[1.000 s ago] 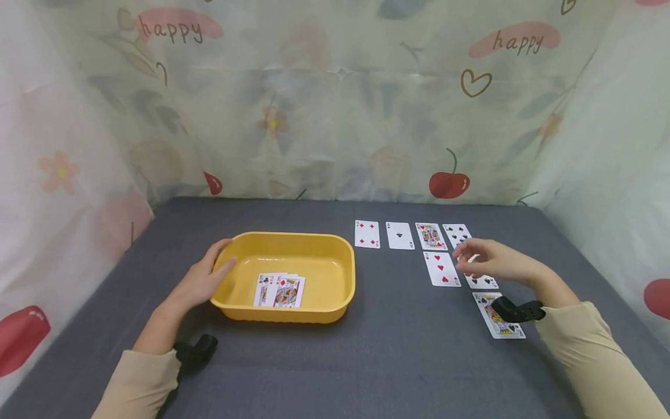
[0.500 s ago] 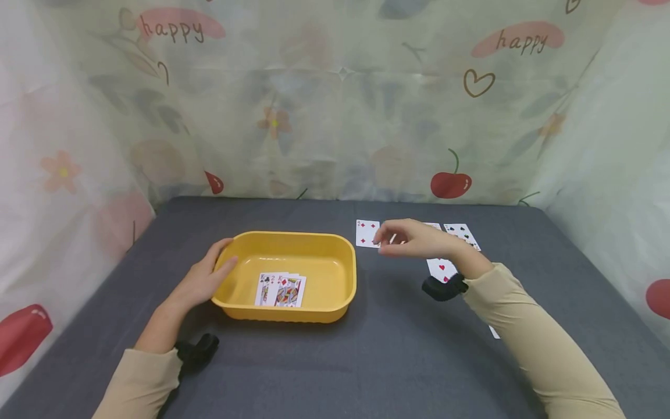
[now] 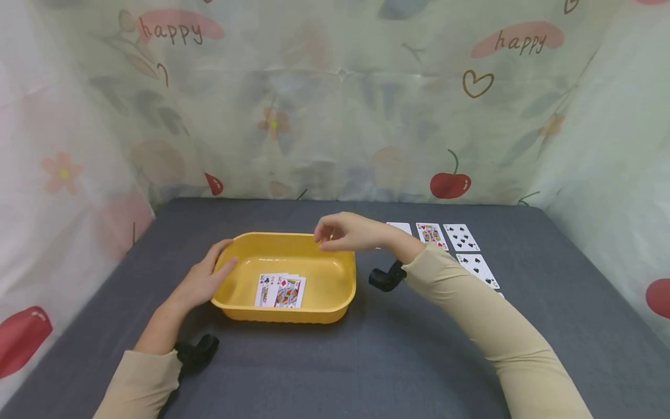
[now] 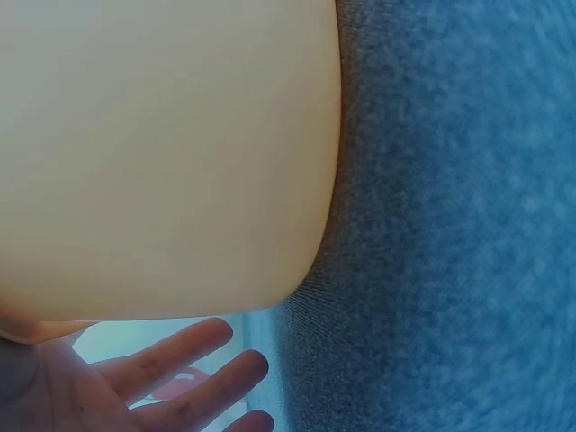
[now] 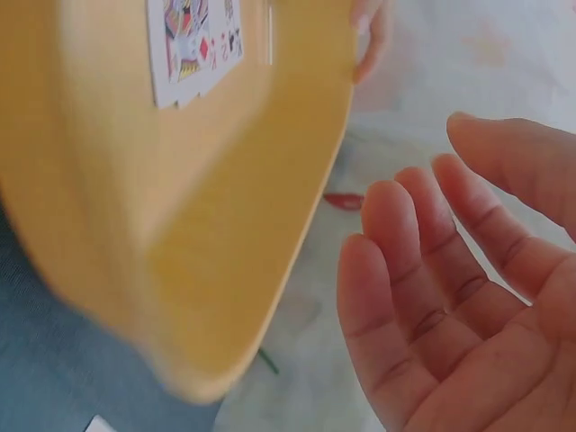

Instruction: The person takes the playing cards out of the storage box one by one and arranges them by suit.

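Note:
In the head view a yellow plastic basin (image 3: 285, 314) stands left of centre. My left hand (image 3: 204, 279) holds its left end, thumb over the rim and fingers outside; in the left wrist view several fingers (image 4: 193, 382) extend past its wall. Overlapping playing cards (image 3: 289, 293) lie face up inside, a king of diamonds on top. Above the basin's far right corner hovers my right hand (image 3: 348, 231), its fingers loosely bent. The right wrist view shows no card between those fingers (image 5: 391, 234).
On the grey cloth at right lie a king of hearts (image 3: 431, 235), a spade card (image 3: 462, 237) and another spade card (image 3: 478, 270). My right forearm partly covers other cards. A printed curtain (image 3: 340, 116) hangs behind and at both sides.
My right hand has swept left from the cards on the right, across the back row, to the basin's far right corner. The left hand and the basin stay in place.

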Available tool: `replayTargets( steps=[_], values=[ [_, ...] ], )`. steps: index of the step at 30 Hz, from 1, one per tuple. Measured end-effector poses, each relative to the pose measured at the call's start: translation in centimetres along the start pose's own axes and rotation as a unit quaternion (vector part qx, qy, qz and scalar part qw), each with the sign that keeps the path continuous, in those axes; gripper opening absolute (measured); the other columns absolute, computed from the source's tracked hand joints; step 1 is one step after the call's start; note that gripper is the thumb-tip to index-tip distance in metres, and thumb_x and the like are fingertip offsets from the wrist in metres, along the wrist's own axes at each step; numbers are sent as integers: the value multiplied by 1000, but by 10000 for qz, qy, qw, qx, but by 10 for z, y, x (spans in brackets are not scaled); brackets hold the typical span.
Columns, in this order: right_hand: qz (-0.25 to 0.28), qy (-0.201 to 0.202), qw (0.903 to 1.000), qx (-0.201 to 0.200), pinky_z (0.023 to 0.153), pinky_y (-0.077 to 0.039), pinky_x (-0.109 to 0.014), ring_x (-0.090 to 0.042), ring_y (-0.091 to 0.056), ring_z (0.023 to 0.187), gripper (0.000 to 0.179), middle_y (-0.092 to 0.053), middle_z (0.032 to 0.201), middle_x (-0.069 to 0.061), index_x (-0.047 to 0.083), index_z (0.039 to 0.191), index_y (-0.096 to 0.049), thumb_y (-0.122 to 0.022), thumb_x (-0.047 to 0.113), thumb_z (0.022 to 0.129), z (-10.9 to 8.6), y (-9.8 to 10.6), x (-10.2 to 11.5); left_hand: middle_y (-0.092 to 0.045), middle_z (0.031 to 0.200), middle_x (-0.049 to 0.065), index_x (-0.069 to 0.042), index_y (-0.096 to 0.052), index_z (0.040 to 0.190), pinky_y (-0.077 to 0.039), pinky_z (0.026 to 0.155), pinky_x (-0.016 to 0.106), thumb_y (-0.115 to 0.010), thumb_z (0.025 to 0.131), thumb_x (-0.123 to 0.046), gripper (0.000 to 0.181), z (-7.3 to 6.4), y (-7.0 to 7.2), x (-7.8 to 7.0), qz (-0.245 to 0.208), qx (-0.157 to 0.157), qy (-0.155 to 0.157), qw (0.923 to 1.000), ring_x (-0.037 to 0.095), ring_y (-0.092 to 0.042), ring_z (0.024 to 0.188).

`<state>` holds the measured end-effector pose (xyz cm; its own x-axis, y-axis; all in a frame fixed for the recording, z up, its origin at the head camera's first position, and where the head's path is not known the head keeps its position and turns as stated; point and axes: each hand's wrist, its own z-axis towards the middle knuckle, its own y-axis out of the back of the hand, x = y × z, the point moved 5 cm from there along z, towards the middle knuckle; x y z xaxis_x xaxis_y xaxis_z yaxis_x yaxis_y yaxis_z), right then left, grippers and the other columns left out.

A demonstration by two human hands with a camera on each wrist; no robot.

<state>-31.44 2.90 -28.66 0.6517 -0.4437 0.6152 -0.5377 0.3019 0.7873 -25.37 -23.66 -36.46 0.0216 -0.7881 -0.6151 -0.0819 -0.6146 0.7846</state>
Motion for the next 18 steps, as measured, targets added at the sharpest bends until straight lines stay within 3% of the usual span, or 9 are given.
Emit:
replayTargets(
  steps=[12, 18],
  values=[
    [136, 145, 9983, 548, 81, -47, -21, -14, -59, 87, 26, -61, 96, -6, 4, 110, -58, -64, 16, 88, 52, -26, 22, -30, 146, 29, -10, -14, 148, -40, 90, 51, -34, 98, -48, 65, 1, -1, 3, 13, -51, -76, 10000, 42, -45, 119],
    [142, 58, 9961, 866, 83, -47, -19, -13, -60, 91, 31, -63, 97, -7, 0, 113, -58, -66, 14, 86, 72, -44, 21, -30, 145, 29, -10, -14, 148, -40, 89, 50, -34, 98, -49, 66, 2, -1, 4, 9, -32, -63, 10000, 42, -45, 118]
  ],
)
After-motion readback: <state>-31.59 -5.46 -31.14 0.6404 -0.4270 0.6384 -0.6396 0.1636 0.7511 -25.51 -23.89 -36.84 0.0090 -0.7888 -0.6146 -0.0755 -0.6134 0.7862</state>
